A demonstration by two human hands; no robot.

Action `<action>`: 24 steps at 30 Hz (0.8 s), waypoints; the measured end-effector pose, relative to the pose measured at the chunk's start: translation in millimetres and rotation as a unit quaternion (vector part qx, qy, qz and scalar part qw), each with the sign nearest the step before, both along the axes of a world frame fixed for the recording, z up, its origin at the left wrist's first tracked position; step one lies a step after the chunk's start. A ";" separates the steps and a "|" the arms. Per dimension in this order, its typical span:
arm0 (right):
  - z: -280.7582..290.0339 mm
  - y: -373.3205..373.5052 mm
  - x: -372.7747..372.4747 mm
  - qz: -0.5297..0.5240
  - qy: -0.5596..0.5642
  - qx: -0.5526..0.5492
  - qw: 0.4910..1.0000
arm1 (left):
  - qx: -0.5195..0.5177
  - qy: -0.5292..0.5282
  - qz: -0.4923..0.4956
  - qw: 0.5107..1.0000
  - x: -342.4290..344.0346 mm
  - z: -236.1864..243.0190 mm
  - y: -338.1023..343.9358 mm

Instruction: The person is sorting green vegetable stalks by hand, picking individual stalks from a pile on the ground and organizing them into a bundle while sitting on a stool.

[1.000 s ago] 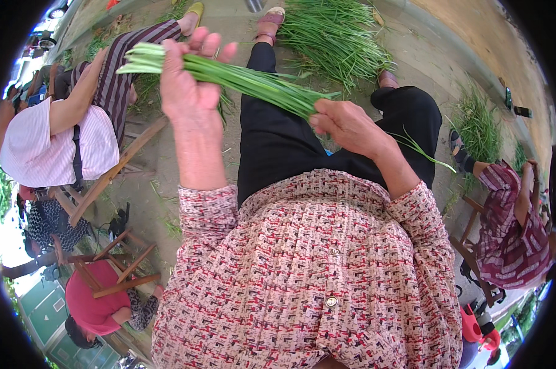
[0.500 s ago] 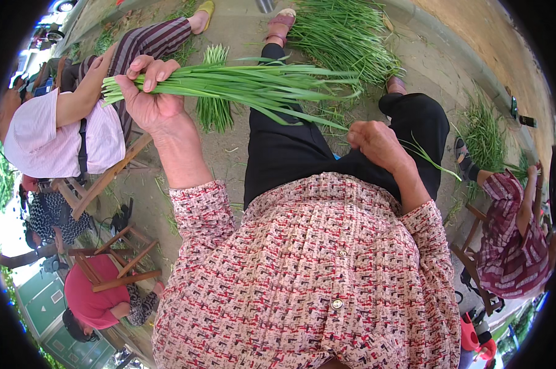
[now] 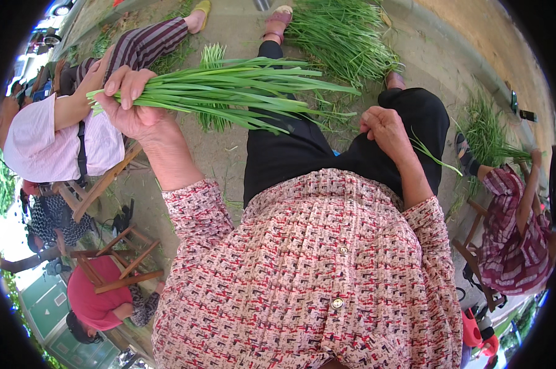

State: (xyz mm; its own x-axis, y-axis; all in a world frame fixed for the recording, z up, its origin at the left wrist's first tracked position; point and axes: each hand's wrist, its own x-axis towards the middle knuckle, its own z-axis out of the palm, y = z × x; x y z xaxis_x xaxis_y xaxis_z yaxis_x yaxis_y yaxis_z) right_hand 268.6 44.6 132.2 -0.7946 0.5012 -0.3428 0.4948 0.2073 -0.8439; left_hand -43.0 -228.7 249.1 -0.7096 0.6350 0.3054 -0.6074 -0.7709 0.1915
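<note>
My left hand (image 3: 132, 101) is closed around the pale stem ends of a bunch of garlic chives (image 3: 228, 92). The long green leaves stretch rightward over my lap and fan apart at their tips. By my right thigh is my right hand (image 3: 385, 131), its fingers curled together, a short way from the leaf tips; whatever it may pinch is hidden. A loose chive stalk (image 3: 434, 154) lies on the black trousers beside my right wrist. Under the held bunch, a second bunch of chives (image 3: 213, 117) rests on the ground.
A large heap of chives (image 3: 339, 37) spreads on the ground beyond my feet. More greens (image 3: 484, 132) lie at right near a seated person in a plaid garment (image 3: 514, 240). At left sits a person in a striped shirt (image 3: 63, 135); behind is a wooden stool (image 3: 121, 261).
My left hand has shifted left and slightly nearer with the bunch, whose leaves now fan wider. My right hand has risen a little to the right, away from the leaf tips.
</note>
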 end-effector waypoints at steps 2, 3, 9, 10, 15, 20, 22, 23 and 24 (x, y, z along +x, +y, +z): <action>-0.4 1.7 0.4 -0.036 0.044 -0.039 0.998 | 0.005 -0.003 -0.031 1.000 4.0 5.1 0.6; 0.0 2.0 0.8 -0.045 0.051 -0.051 0.996 | 0.010 -0.011 -0.024 1.000 2.0 3.6 -1.0; 6.1 0.9 4.1 -0.053 0.033 -0.061 0.996 | 0.015 -0.060 -0.008 0.998 -5.3 4.4 -8.8; 5.5 -0.3 5.0 -0.052 0.031 -0.054 0.997 | 0.004 -0.057 0.003 0.998 -6.3 3.8 -9.5; -11.4 -1.7 12.5 -0.010 0.077 0.018 0.997 | 0.019 -0.080 -0.004 0.997 -5.6 7.2 -1.7; 29.4 -28.9 20.1 0.124 0.107 0.199 0.966 | -0.015 -0.062 0.021 0.998 -8.9 4.4 -7.1; 45.1 -35.8 24.9 0.141 0.130 0.204 0.960 | -0.033 -0.068 0.036 0.996 -19.9 -0.6 -12.0; 51.7 -31.5 29.9 0.126 0.137 0.216 0.958 | -0.055 -0.060 0.037 0.996 -19.8 0.1 -11.2; 58.2 -26.4 35.7 0.112 0.144 0.227 0.957 | -0.047 -0.060 -0.011 0.997 -19.6 -1.9 -7.7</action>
